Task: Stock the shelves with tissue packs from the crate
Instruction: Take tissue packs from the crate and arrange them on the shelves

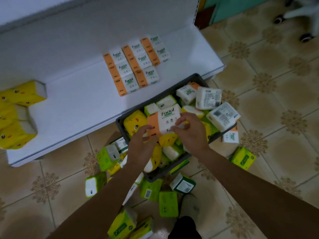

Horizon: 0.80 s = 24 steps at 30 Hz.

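Observation:
A dark grey crate (pixel 156 96) full of mixed tissue packs sits on the floor against the white bottom shelf (pixel 77 104). Over the crate, my left hand (pixel 143 144) and my right hand (pixel 191 131) together grip an orange-and-white "Facial" tissue pack (pixel 165 118), the left on its near orange corner, the right pinching its near white edge. Several matching orange-and-white packs (pixel 134 64) lie in three rows on the shelf. Yellow packs with a chick face (pixel 19 114) are stacked at the shelf's left end.
Green, yellow and white tissue packs (pixel 168 203) lie scattered on the tiled floor around the crate and near my shoe (pixel 189 206). One green pack (pixel 242 157) lies to the right. Chair castors (pixel 306 37) show at top right. An upper shelf edge (pixel 51 12) overhangs at the back.

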Available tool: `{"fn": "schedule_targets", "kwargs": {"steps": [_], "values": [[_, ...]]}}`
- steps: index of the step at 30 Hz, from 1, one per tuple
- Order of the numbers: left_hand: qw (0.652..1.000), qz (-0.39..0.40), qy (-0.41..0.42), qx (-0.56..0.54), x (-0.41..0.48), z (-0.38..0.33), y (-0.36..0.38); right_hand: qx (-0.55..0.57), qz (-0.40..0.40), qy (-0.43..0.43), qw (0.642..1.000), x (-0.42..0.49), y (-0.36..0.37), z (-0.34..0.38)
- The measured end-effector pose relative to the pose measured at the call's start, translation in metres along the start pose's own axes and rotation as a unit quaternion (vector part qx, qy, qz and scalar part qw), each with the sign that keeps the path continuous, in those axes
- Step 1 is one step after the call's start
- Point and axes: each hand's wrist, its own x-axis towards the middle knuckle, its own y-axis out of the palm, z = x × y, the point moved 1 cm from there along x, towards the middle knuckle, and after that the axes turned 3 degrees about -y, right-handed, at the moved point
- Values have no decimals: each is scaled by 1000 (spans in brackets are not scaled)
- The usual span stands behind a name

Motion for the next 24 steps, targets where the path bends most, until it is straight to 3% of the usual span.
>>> {"fn": "schedule_targets", "kwargs": {"steps": [7, 15, 24], "values": [[993, 43, -10, -107, 4, -23, -22, 2, -41, -35, 999, 6, -2, 39], [993, 2, 119, 9, 47, -37, -40, -142, -10, -141, 980, 63, 8, 40], [990, -34, 65, -122, 129, -34, 10, -149, -47, -152, 976, 196, 7, -17]]}}
